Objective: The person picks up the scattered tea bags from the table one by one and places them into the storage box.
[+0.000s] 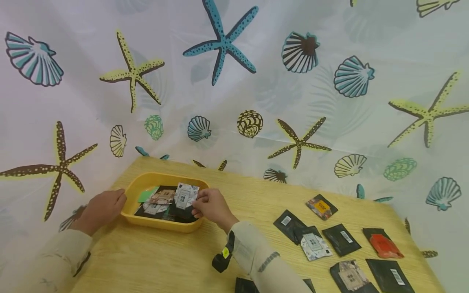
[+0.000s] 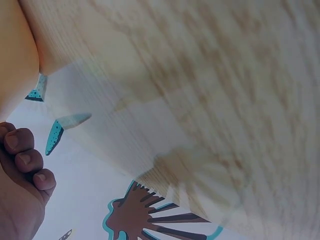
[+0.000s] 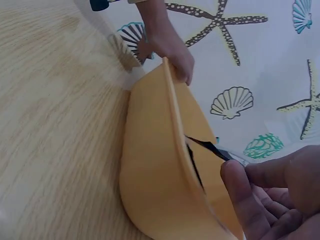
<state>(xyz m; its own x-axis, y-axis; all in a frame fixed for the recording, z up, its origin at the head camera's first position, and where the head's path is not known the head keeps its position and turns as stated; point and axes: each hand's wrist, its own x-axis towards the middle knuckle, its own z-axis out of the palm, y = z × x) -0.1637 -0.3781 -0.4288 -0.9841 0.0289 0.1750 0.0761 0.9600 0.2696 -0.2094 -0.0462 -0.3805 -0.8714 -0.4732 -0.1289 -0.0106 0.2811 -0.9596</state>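
The white patterned packet (image 1: 185,196) was pinched at its lower right edge by the right hand (image 1: 211,207), fingers and thumb curled onto it, and it hung just over the heap of packets (image 1: 161,203) inside the yellow tray (image 1: 157,221). Across the tray, the left hand (image 1: 102,208) lay against the tray's left rim, fingers bent round the edge and gripping it!

The head view showed the whole layout: tray on the desk (image 1: 146,260) near its back left corner, both hands at either side of it, packet between them and closer to the right one. The right wrist view gave something else: the tray's outer wall (image 3: 155,185) seen from low beside it, a dark packet edge (image 3: 210,146) poking above the rim, the right thumb (image 3: 242,195) close up, and the left hand (image 3: 172,50) clasped over the far rim. The left wrist view showed only curled fingertips (image 2: 25,160), blurred desk (image 2: 210,90) and the seashell curtain (image 2: 85,190); the tray barely showed there.

Further right on the desk lay scattered packets (image 1: 340,239), mostly black, one orange-red (image 1: 385,245), well apart from the tray. The starfish-printed curtain (image 1: 256,93) hung behind.
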